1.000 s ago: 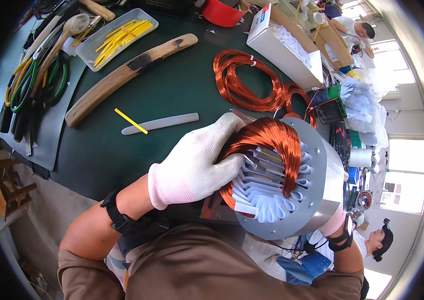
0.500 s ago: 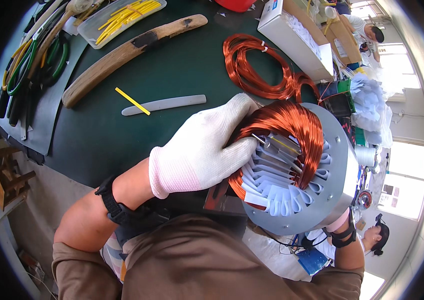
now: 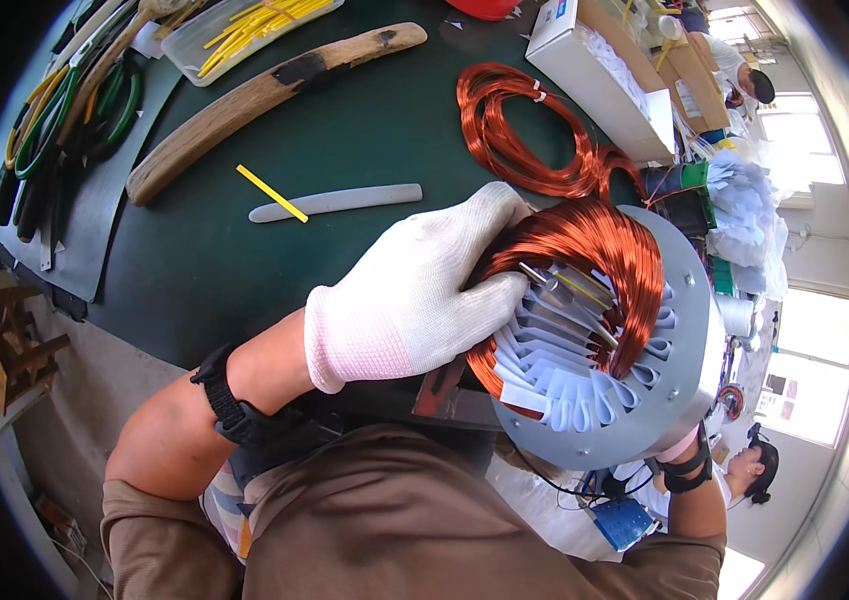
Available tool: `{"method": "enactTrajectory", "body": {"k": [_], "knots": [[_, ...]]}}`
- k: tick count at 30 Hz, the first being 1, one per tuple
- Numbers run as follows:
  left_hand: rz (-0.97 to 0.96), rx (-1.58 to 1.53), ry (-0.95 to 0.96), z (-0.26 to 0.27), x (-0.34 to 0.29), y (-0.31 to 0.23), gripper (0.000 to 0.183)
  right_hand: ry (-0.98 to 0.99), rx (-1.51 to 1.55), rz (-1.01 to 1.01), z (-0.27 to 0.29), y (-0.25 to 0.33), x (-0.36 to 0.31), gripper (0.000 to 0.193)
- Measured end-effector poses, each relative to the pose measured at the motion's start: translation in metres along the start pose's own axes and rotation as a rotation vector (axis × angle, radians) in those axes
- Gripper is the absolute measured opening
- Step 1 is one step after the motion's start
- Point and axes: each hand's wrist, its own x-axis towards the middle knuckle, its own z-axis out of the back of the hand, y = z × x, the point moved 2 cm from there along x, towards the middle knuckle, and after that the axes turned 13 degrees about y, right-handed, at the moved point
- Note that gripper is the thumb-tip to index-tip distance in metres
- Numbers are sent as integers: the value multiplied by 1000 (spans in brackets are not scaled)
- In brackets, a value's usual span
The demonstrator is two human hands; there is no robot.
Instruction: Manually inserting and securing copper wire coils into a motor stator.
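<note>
My left hand, in a white knit glove with a pink cuff, closes around the left side of a thick copper wire coil. Its thumb lies on the coil's inner side, beside a short shiny metal rod. The coil sits in the bore end of a grey motor stator. Folded white slot-liner papers ring the opening, and a yellow strip shows inside it. Of my right hand, only the pink cuff by the wrist strap shows at the stator's lower right; its fingers are hidden behind the stator.
On the dark green table lie a curved wooden stick, a grey flat blade-shaped tool and a yellow strip. Farther off are loose copper coils, a white box, a tray of yellow strips and scissors. Two people are at right.
The whole view has shifted slightly, with the table things a little higher and to the right. My left hand keeps its hold on the coil.
</note>
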Motion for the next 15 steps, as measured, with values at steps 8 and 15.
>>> {"method": "enactTrajectory", "body": {"k": [8, 15], "knots": [[85, -51, -6, 2, 6, -8, 39, -11, 0, -12, 5, 2, -1, 51], [27, -20, -52, -1, 9, -5, 42, -25, -3, -22, 9, 14, 21, 49]]}}
